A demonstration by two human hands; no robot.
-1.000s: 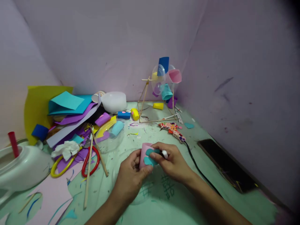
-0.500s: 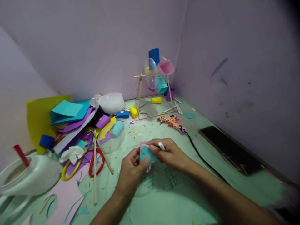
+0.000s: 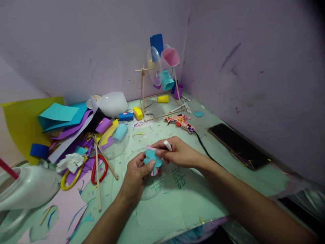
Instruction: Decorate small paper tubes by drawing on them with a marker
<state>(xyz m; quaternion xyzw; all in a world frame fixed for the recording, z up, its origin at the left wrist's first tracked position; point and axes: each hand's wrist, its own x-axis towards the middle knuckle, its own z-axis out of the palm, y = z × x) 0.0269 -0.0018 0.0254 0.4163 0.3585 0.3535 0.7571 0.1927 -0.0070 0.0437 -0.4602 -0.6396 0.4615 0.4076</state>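
Observation:
A teal paper flower cutout [image 3: 152, 159] lies over a small pink paper piece [image 3: 153, 172], and my left hand [image 3: 137, 172] grips both by the lower left, thumb on top. My right hand [image 3: 179, 152] is closed around a white marker [image 3: 168, 145], its fingers touching the flower's right side. The marker's tip is hidden behind the fingers. Beneath my hands is a clear round plastic lid [image 3: 149, 197] on the pale green tabletop, with green scribbles [image 3: 179, 178] beside it.
Behind stands a stick frame [image 3: 143, 93] carrying a wheel with coloured paper cups [image 3: 170, 57]. A patterned glue gun [image 3: 180, 122] with a black cord and a phone [image 3: 236, 145] lie right. Scissors [image 3: 95, 169], sticks, coloured sheets [image 3: 33, 125] and a white container [image 3: 33, 189] crowd the left.
The camera view has shifted, so the scene sits higher and further left. The flower has turned in my fingers and more of its petals show. Both hands keep their hold.

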